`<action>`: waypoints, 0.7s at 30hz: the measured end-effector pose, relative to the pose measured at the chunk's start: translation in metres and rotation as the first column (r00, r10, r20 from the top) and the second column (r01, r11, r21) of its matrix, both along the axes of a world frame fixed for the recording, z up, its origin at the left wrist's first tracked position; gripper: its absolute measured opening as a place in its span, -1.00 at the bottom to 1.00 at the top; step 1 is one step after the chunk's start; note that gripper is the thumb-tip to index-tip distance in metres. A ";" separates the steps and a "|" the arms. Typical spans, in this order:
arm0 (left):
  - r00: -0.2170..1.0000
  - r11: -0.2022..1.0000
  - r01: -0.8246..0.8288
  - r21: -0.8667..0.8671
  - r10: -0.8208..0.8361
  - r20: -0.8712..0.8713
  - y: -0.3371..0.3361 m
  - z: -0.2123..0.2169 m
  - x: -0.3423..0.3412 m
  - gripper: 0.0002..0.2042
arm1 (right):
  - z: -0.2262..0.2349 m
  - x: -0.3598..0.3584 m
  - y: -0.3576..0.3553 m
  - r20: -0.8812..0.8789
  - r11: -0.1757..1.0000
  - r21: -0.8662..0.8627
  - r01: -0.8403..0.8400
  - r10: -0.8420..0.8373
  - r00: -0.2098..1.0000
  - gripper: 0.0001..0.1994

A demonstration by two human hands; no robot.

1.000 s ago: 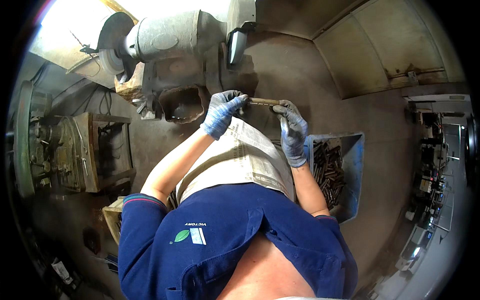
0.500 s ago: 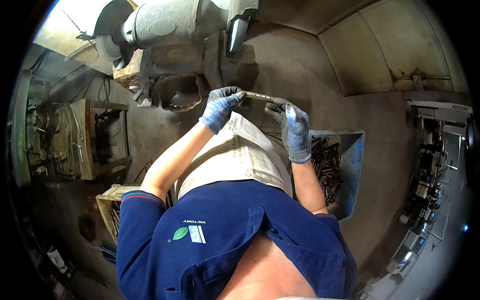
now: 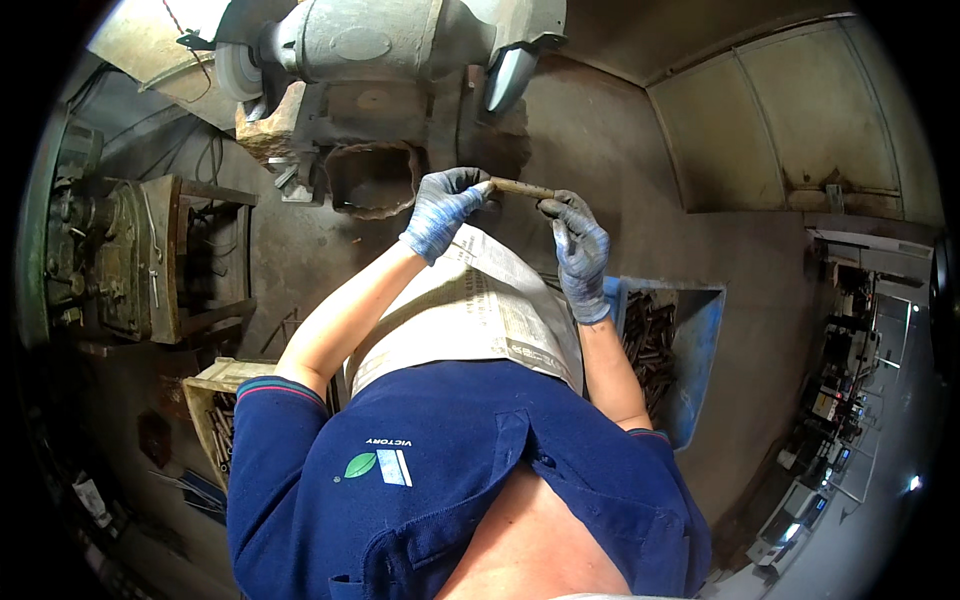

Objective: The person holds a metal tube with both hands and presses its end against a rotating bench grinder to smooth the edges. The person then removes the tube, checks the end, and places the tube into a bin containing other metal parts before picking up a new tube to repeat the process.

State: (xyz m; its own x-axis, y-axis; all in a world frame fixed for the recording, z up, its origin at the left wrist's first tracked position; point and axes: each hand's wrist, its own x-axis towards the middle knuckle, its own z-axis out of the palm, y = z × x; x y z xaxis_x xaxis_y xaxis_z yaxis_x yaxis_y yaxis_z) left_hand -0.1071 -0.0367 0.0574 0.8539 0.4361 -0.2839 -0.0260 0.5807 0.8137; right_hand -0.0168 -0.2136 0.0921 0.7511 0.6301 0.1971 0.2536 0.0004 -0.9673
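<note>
So we've got a short brownish metal rod [image 3: 522, 187] held out level in front of us, just below the big grey bench grinder [image 3: 385, 45] and not touching it as far as we can tell. Our left hand [image 3: 442, 208], in a blue-grey speckled glove, is closed around the rod's left end, fingers curled over it, and our right hand [image 3: 577, 245], same kind of glove, pinches the right end with thumb and fingertips while the rest of that hand hangs down toward us. The rod basically bridges the gap between the two hands. Right under them there's a sheet of newspaper [image 3: 470, 310] spread across our lap like an apron, tucked up against the dark blue polo shirt [image 3: 460, 480] we're wearing. Up top, the grinder has a pale wheel [image 3: 236, 72] on its left side and a shiny metal guard [image 3: 508, 72] pointing down on its right side, with a rusty boxy opening [image 3: 372, 178] in the stand underneath. Off to our right, near the elbow, sits a blue bin [image 3: 700, 350] packed with more dark rod-shaped pieces [image 3: 650, 335]. Down on our left there's a wooden crate [image 3: 222, 400] with similar pieces in it, and further left a grimy old machine [image 3: 100, 255] on the concrete floor [image 3: 620, 130]. Far right is a bright strip of workshop, too small to make out.
</note>
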 end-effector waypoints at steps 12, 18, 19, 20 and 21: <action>1.000 0.999 0.015 0.051 -0.015 -0.007 0.043 -0.018 0.012 -0.85 | -0.021 0.003 0.044 -0.109 0.992 0.087 0.088 -0.078 0.991 -0.84; 1.000 0.977 -0.016 0.214 0.020 -0.021 0.059 -0.032 0.033 -0.88 | -0.040 0.015 0.063 0.298 0.982 -0.020 0.186 -0.172 0.939 -0.82; 0.999 0.975 -0.023 0.219 0.031 -0.031 0.061 -0.034 0.038 -0.88 | -0.042 0.020 0.067 0.293 0.982 -0.023 0.188 -0.173 0.940 -0.82; 0.998 0.975 -0.007 0.224 0.022 -0.062 0.063 -0.034 0.042 -0.89 | -0.045 0.026 0.070 0.284 0.981 -0.032 0.191 -0.174 0.943 -0.82; 0.998 0.991 -0.008 0.134 0.016 -0.061 0.066 -0.025 0.047 -0.91 | -0.048 0.032 0.071 0.274 0.980 -0.042 0.193 -0.175 0.946 -0.82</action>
State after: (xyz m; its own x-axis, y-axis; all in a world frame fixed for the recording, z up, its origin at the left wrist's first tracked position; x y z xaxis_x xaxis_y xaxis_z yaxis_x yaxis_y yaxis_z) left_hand -0.0603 0.0288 0.0329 0.8308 0.4840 -0.2749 0.0206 0.4668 0.8841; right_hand 0.0148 -0.1424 0.0437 0.7804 0.5046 0.3691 0.4929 -0.1333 -0.8598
